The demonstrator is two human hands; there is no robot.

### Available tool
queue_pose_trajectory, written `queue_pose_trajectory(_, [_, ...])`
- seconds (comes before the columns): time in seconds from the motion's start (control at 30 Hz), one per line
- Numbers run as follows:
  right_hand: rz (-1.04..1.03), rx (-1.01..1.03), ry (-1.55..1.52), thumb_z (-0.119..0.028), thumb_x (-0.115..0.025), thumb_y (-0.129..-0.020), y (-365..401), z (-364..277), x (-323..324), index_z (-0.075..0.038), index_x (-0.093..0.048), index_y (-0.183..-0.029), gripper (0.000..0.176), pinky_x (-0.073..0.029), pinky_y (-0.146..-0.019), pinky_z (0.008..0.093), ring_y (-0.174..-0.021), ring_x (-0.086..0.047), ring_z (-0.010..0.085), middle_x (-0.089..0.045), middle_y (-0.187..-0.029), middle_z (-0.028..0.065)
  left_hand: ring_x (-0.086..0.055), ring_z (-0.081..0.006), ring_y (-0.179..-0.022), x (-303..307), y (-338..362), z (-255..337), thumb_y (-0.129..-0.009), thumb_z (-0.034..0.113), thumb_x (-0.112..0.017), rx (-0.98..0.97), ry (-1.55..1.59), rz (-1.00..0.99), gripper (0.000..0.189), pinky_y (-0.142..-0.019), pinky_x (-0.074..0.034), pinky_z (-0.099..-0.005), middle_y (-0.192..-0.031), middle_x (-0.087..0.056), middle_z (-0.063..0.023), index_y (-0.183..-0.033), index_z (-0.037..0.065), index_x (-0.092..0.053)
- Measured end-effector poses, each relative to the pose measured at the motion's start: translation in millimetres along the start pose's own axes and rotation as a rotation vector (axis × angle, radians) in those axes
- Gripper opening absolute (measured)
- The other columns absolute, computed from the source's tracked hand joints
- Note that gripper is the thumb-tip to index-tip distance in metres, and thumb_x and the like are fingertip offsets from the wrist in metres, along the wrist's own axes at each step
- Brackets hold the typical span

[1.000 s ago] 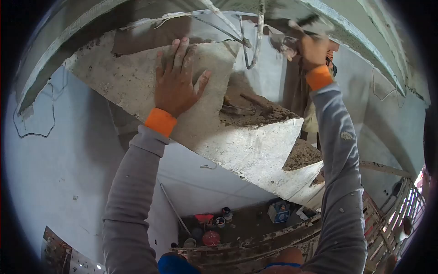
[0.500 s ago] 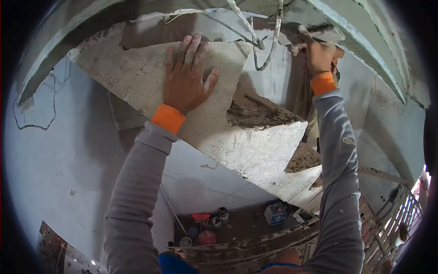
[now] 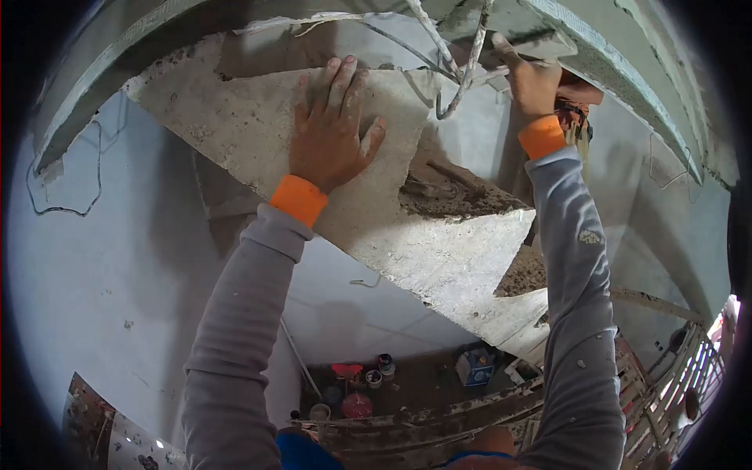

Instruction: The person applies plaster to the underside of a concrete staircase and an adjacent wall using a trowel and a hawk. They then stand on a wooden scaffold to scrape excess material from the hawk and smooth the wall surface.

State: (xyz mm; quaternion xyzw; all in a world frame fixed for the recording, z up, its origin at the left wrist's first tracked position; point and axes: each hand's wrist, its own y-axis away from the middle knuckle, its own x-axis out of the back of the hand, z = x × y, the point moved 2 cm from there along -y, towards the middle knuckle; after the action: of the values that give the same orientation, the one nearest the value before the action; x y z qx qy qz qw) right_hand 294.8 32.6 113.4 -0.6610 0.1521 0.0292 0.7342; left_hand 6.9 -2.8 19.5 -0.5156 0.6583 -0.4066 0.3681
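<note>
My left hand (image 3: 333, 129) lies flat with fingers spread on the rough side of a concrete staircase (image 3: 462, 247). The stair's stepped edge runs down to the right. Up at the right, my right hand (image 3: 536, 86) is closed around a plastering trowel (image 3: 548, 45), its flat blade up against the wet grey underside of a curved edge (image 3: 627, 90). Fingers and wrist hide most of the trowel's handle. Whitish, crusted bent rods (image 3: 470, 66) hang down between the two hands.
Wire loops (image 3: 66, 210) hang at the left wall. Below stand paint buckets (image 3: 374, 378), a red round container (image 3: 357, 405) and a blue-white box (image 3: 475, 366). Wooden slats (image 3: 650, 392) lie at the lower right. Something reddish-brown (image 3: 578, 98) shows behind my right wrist.
My right hand has moved slightly left and inward with the trowel, which now sits flatter to the underside. My left hand stays on the concrete; the whole view has shifted a little.
</note>
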Motion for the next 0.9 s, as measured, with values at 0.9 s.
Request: queue_pose_trajectory(0.9, [-0.028, 0.056, 0.028, -0.006, -0.073, -0.082, 2, -24, -15, 0.002, -0.068, -0.088, 0.011, -0.048, -0.063, 0.0262, -0.069, -0.059, 0.0104, -0.067, -0.081, 0.003, -0.028, -0.0278, -0.141, 0, 1, -3, -0.087, 0.038, -0.055, 0.016, 0.073, -0.018, 0.062, -0.115, -0.019, -0.0534, -0.149, -0.035, -0.0109, -0.138, 0.005, -0.042])
